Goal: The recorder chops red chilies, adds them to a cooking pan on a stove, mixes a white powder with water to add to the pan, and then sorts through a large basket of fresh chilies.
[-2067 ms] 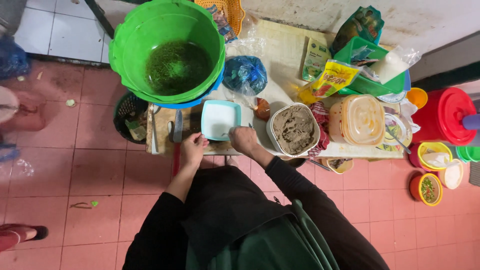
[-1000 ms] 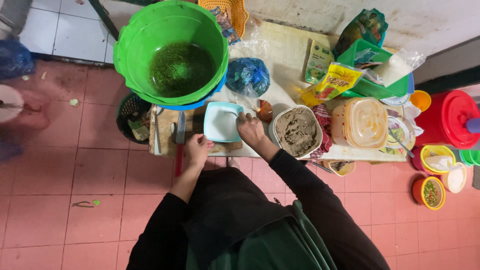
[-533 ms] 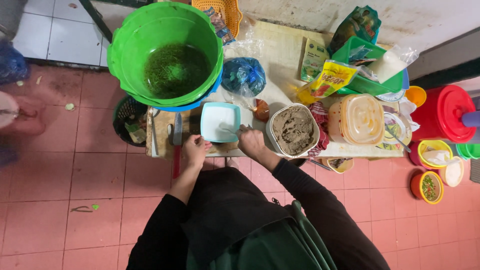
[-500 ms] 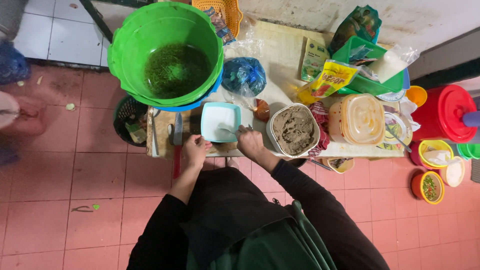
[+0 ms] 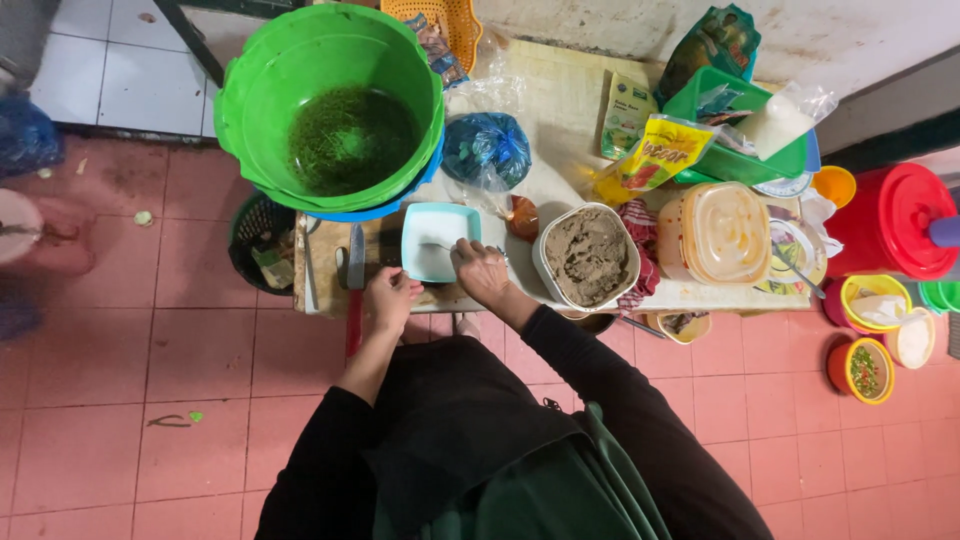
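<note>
At the near edge of the low wooden surface (image 5: 560,100), one light blue square dish (image 5: 438,240) of smooth plastic sits flat, just left of one round white tub (image 5: 586,258) filled with a coarse grey-brown paste. The right hand (image 5: 480,272) rests at the dish's right rim, its fingers drawn together and apparently pinching a thin metal utensil that reaches into the dish; the grip itself is too small to confirm. The left hand (image 5: 391,298) lies at the surface edge just below the dish's lower left corner, fingers curled under; whether they hold anything cannot be told. One knife (image 5: 356,258) with a flat grey blade lies on the surface just left of the dish. Behind it stands one large round green basin (image 5: 255,100) of glossy plastic, holding dark green liquid with fine leafy matter and nested in a blue basin. One knotted blue plastic bag (image 5: 487,150), crinkled and shiny, sits behind the dish. To the right stands one translucent square container (image 5: 724,232) with an orange-tinted lid. On the pink tiled floor (image 5: 130,380), at the far right, stand one red round lidded bucket (image 5: 895,218) and two small yellow-rimmed bowls (image 5: 866,368).
</note>
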